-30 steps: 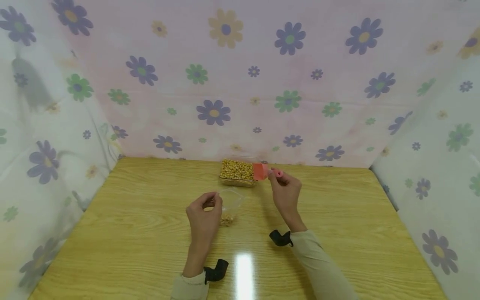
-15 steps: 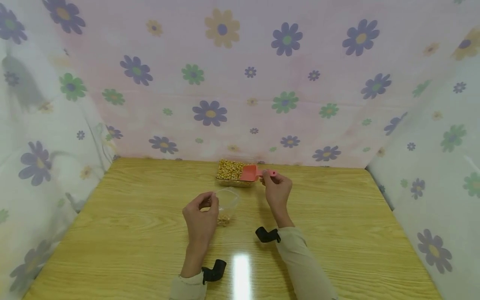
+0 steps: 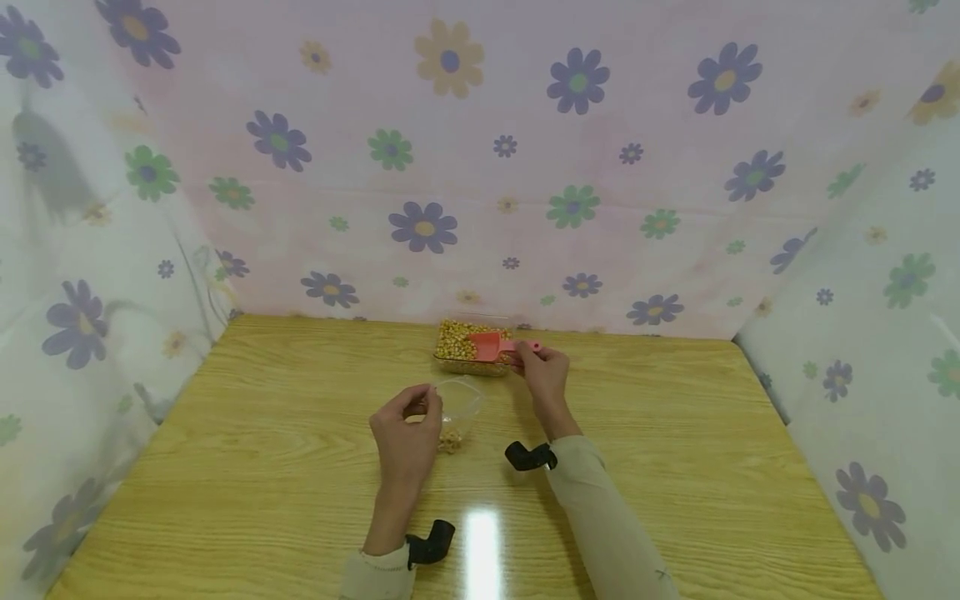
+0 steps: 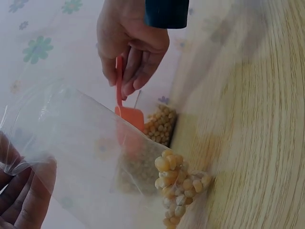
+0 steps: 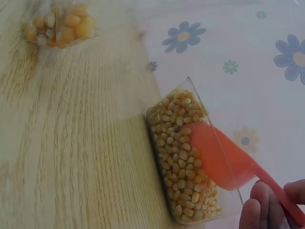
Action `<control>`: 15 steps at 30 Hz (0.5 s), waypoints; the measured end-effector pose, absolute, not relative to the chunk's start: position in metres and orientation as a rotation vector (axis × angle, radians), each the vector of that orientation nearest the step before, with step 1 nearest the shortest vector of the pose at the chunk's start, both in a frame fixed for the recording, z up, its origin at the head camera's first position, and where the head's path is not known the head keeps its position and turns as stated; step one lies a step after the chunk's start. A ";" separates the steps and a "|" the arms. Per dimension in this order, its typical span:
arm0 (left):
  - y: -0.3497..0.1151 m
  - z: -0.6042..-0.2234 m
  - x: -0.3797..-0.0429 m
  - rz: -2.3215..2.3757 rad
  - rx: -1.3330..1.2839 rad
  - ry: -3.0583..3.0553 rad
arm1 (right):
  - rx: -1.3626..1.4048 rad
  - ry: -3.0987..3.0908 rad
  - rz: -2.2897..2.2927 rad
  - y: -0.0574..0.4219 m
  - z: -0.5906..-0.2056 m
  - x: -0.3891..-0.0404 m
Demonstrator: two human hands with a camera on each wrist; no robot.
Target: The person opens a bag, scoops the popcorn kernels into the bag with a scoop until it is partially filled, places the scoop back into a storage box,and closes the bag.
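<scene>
My right hand (image 3: 546, 379) grips the handle of a pink-red scoop (image 3: 487, 346). The scoop's blade is among the yellow corn kernels (image 5: 178, 167) in a clear rectangular container (image 3: 468, 367). In the right wrist view the blade (image 5: 217, 157) lies tilted, its front edge in the kernels. My left hand (image 3: 408, 425) pinches the rim of a clear plastic bag (image 4: 90, 138), whose mouth is spread. Some corn kernels (image 4: 174, 183) lie at the bottom of the bag, by the table. The bag stands nearer to me than the container.
The wood-grain table (image 3: 285, 467) lies under everything. Flowered cloth (image 3: 480, 167) rises behind the container and along both sides. A bright light reflection (image 3: 483, 550) shows on the table near me. Black camera mounts (image 3: 431, 542) sit on both wrists.
My right hand has moved left with the scoop, whose blade has gone from the container's right edge into the corn kernels. The left hand keeps hold of the bag in nearly the same place.
</scene>
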State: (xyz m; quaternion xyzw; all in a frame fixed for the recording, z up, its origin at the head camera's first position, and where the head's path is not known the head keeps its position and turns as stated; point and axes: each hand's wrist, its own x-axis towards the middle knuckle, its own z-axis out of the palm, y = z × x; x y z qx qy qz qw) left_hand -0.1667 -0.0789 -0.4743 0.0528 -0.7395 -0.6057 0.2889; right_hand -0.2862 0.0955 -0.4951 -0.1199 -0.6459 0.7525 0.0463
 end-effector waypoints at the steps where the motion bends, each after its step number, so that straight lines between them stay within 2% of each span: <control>1: -0.079 -0.474 -0.166 -1.618 0.144 -1.978 | -0.389 -1.973 2.318 0.095 -0.495 -0.287; 15: -0.078 -0.478 -0.166 -1.503 0.056 -1.947 | -0.603 -1.691 2.658 0.102 -0.502 -0.286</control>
